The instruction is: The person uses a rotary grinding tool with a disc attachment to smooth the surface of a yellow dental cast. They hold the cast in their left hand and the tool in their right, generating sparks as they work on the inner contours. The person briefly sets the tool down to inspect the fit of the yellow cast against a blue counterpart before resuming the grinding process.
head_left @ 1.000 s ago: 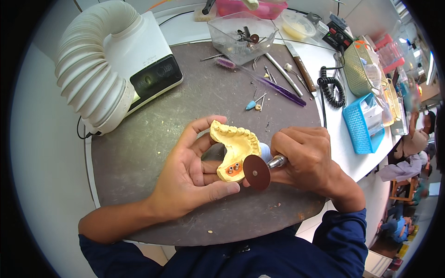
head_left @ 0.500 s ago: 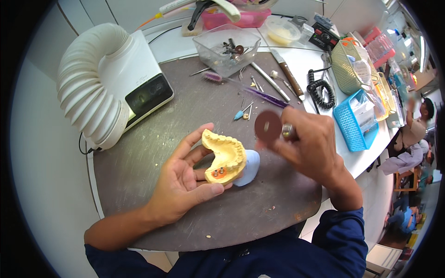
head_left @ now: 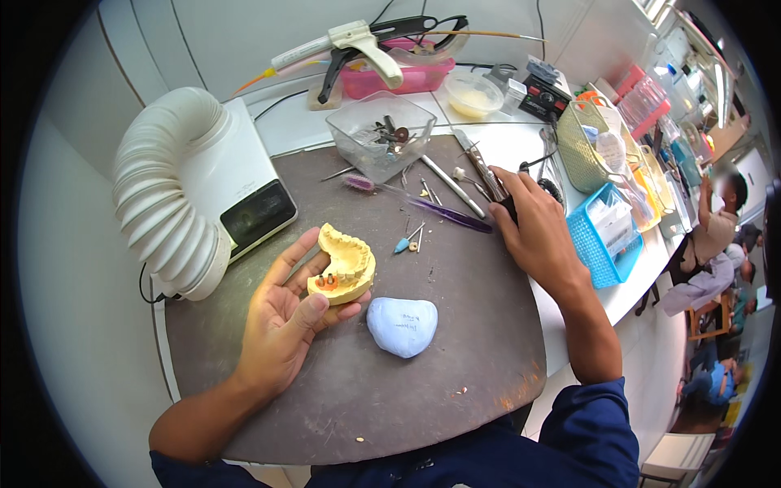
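Observation:
A yellow dental plaster model [head_left: 348, 259] of an arch of teeth rests in my left hand [head_left: 285, 313]. Thumb and fingers grip its base, and two small metal posts rise from an orange-pink patch on it. Beside it on the dark work board [head_left: 455, 398] lies a light blue plaster piece [head_left: 402, 325] with handwriting on top. At the board's right edge, my right hand [head_left: 541, 232] is closed around the dark end of a metal rotary handpiece [head_left: 488, 177]. This lies along a wooden-handled knife [head_left: 465, 140] and partly covers it. My palm hides part of the handpiece.
A purple brush [head_left: 455, 215], a blue-tipped bur [head_left: 401, 246] and other small tools lie farther back, near a clear tray [head_left: 382, 154]. A white hose unit [head_left: 252, 207] stands left. Right are a blue basket [head_left: 606, 244] and a beige basket [head_left: 582, 146]; people sit beyond.
My right hand has moved back and right from beside the model, taking the handpiece to the knife. The brown disc no longer shows on it. The model has shifted left, uncovering the blue piece.

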{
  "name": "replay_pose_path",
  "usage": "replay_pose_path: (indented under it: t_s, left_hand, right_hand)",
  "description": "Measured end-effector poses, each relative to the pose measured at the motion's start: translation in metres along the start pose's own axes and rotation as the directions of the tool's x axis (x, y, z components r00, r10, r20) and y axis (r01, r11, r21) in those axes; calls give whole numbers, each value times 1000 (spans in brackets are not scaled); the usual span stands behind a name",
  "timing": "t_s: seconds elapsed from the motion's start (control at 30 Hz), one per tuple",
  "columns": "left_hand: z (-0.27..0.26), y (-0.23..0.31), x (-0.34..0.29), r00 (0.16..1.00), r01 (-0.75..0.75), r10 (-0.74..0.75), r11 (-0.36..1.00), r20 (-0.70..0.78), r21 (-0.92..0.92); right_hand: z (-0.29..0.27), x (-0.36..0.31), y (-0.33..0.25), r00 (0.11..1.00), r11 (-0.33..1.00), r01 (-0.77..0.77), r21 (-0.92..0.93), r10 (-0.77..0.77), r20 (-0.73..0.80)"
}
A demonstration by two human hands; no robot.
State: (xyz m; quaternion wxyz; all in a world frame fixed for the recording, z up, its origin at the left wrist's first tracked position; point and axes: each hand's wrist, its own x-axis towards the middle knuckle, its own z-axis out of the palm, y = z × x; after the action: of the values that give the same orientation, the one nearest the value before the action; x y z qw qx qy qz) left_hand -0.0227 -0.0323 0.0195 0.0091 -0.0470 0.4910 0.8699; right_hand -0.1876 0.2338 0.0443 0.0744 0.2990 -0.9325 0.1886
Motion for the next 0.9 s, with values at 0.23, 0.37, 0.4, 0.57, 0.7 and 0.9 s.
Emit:
replay_pose_path:
  t_s: [0.23,0.37,0.4,0.57,0.7,0.9]
  left_hand:
    - [-13,-4,1,1000,-6,6,1000,9,0]
    - [-14,-4,0,1000,-17,17,1000,10,-7]
    - [-14,-3,0,1000,-16,16,1000,8,-9]
    - [-13,-3,0,1000,-11,11,1000,1,-23]
    - [-12,-4,1,1000,-7,7,1000,1,-23]
    - [-13,-4,0,1000,-7,7,999,3,-35]
  right_hand:
    - [12,-7,-19,997,997,75,36,-74,-22]
    - [13,-6,-21,999,999,47,-2,-47,-19]
    - [11,-6,-22,999,999,39,-6,-39,-15]
    - [10,-5,-22,999,999,39,-18,-40,-27]
    - [8,-4,-21,999,998,43,-44,-45,-29]
    - [10,-13,-29,924,933,361,-8,-358,-132]
